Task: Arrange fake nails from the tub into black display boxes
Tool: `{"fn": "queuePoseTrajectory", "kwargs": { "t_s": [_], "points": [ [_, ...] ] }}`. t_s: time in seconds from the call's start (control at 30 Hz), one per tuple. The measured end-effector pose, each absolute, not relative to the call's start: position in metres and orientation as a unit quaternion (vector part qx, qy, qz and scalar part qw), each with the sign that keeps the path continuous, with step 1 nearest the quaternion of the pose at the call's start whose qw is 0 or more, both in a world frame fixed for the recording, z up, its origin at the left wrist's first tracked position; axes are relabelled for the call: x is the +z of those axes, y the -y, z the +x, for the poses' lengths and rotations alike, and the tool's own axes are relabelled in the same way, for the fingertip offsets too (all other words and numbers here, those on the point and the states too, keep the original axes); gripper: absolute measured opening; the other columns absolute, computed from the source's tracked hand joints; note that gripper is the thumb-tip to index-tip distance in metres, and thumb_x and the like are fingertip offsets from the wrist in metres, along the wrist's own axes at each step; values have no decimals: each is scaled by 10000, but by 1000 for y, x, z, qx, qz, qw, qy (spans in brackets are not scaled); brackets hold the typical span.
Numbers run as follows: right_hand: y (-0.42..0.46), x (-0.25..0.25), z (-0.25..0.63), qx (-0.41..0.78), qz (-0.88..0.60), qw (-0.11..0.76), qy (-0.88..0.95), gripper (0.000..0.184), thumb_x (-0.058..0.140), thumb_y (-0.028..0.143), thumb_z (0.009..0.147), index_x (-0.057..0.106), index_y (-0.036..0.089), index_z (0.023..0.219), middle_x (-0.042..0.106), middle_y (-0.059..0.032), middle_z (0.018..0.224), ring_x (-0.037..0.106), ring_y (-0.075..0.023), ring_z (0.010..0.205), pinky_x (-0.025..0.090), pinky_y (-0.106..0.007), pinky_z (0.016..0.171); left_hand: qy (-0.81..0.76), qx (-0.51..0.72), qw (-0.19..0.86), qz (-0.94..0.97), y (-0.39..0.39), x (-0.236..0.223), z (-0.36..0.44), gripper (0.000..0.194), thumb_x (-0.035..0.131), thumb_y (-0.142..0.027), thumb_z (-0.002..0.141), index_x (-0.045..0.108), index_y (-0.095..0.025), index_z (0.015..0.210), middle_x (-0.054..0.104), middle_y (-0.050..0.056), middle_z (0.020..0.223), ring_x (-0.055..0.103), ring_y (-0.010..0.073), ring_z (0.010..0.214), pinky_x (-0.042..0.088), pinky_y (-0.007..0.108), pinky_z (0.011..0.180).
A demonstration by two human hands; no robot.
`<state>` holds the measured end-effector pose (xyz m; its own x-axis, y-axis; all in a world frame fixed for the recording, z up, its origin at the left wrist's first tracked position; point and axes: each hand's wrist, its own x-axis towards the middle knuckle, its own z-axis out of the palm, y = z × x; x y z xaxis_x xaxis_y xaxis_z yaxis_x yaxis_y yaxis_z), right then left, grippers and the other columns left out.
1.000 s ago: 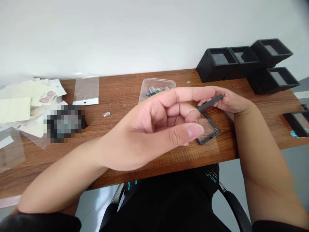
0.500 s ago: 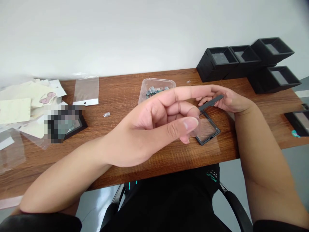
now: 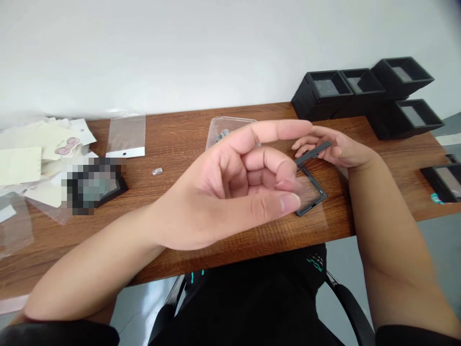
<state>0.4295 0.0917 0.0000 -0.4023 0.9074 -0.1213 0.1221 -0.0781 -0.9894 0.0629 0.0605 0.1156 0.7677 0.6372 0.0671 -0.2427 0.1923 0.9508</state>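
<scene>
My left hand [image 3: 230, 192] is raised over the table with its index finger stretched out. Its thumb and curled middle finger come close together at a small, thin clear piece [image 3: 296, 185], blurred and hard to make out. Farther right, a black rectangular frame [image 3: 320, 188] with a clear pane lies on the table, partly hidden by my left fingertips. A dark flat strip [image 3: 314, 153] rises at the frame's far side. My right hand [image 3: 329, 146] is closed around this strip, fingers curled behind it and thumb at its right end.
A clear plastic tub [image 3: 216, 127] with small pieces stands behind my left hand. Black boxes [image 3: 326, 93] are stacked back right; another black frame [image 3: 444, 180] lies at the right edge. Left are cards [image 3: 21, 166], clear bags [image 3: 126, 134], a pixelated black frame [image 3: 122, 182] and a small clear piece [image 3: 157, 171].
My left index finger has lifted and straightened away from the thumb, whose tip has dropped slightly. My right hand and the frame stay nearly where they were; the view has shifted a little.
</scene>
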Motion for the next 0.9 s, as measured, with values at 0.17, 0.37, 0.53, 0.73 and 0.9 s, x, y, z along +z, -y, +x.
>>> {"fn": "queuePoseTrajectory", "kwargs": {
  "t_s": [0.17, 0.37, 0.53, 0.73, 0.9],
  "points": [
    [-93, -2, 431, 589, -432, 330, 598, 859, 871, 648, 665, 613, 329, 1420, 712, -62, 1271, 700, -232, 1065, 584, -377, 951, -147, 292, 751, 573, -60, 114, 62, 464, 719, -134, 879, 652, -279, 1315, 688, 0, 913, 719, 117, 863, 645, 226, 795],
    [-95, -2, 429, 594, -408, 337, 605, 865, 879, 655, 661, 633, 246, 1383, 731, -111, 1249, 714, -203, 1014, 574, -314, 928, -140, 273, 785, 538, -61, 117, 63, 436, 666, -95, 874, 687, -302, 1257, 701, -20, 906, 729, 114, 839, 652, 234, 790],
    [-94, 0, 428, 594, -405, 344, 603, 888, 877, 641, 678, 595, 232, 1414, 738, -109, 1228, 715, -181, 995, 570, -275, 899, -142, 267, 796, 524, -62, 120, 63, 373, 662, -87, 888, 695, -253, 1220, 700, -14, 863, 743, 112, 781, 653, 221, 744],
    [-95, -1, 429, 593, -409, 335, 607, 765, 876, 564, 728, 621, 241, 1372, 734, -97, 1244, 707, -171, 1010, 554, -279, 940, -154, 258, 782, 545, -62, 119, 62, 394, 699, -131, 900, 669, -266, 1269, 759, -14, 890, 790, 163, 886, 659, 237, 736],
    [-94, 0, 428, 593, -415, 335, 602, 813, 899, 556, 690, 619, 250, 1389, 723, -105, 1257, 705, -200, 1033, 560, -324, 961, -170, 271, 767, 557, -64, 119, 64, 403, 769, -205, 896, 660, -258, 1281, 792, -16, 878, 807, 192, 882, 672, 270, 777]
  ]
}}
